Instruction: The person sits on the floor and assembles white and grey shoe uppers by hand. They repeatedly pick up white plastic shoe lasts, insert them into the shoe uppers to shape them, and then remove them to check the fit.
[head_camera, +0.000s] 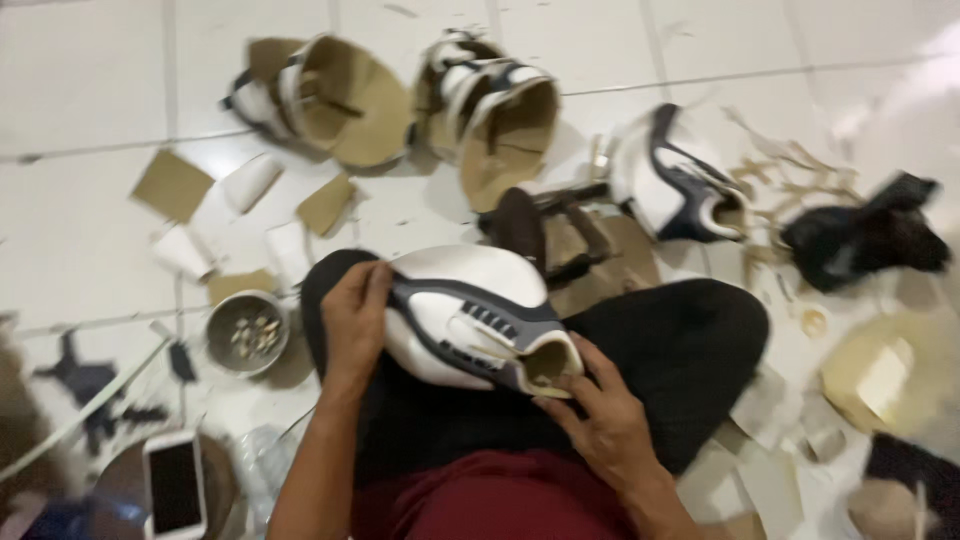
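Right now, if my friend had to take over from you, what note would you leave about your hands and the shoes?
Left hand: gripping the toe end of the white and grey shoe upper on the lap.
Right hand: holding its heel opening.
Nearby on the floor: three more uppers, two sole-side up, one on its side; metal bowl of small bits; phone; card scraps.
Done: cannot tell; the picture is blurred.
Left: cannot tell either.

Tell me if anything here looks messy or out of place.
Yes. Cardboard scraps and paper strips litter the white tiled floor, and a white smartphone lies among them near a small metal bowl.
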